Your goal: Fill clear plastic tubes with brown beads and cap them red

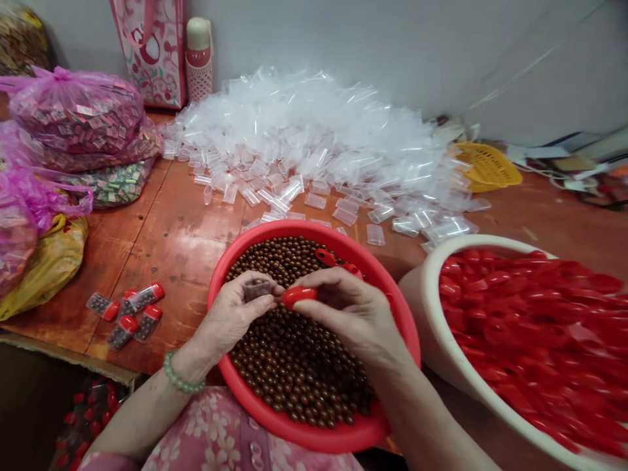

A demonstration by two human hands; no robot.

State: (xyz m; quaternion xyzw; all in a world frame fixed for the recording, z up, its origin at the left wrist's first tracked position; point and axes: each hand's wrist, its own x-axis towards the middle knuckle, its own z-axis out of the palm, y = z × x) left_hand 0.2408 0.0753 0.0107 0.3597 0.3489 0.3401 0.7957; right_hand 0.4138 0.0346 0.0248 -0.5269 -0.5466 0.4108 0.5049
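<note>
My left hand [240, 307] pinches a small clear container [257, 289] above the red basin [395, 288]. A glossy red cap [299, 296] is between the thumb and fingers of my right hand [343, 304], close to the container's end. Brown round beads [294, 366] fill much of the basin under both hands. Two or so loose red caps [324, 256] lie on the beads behind my right hand. Several capped containers with dark beads inside [122, 331] rest on the table to the left.
A large heap of clear containers [314, 131] covers the table's back. At right stands a white tub [432, 307] full of red caps [540, 327]. Pink bags [73, 118], a yellow bag [53, 261], a floral bag [154, 59], a bottle [199, 65] and a yellow basket [488, 167] surround the area.
</note>
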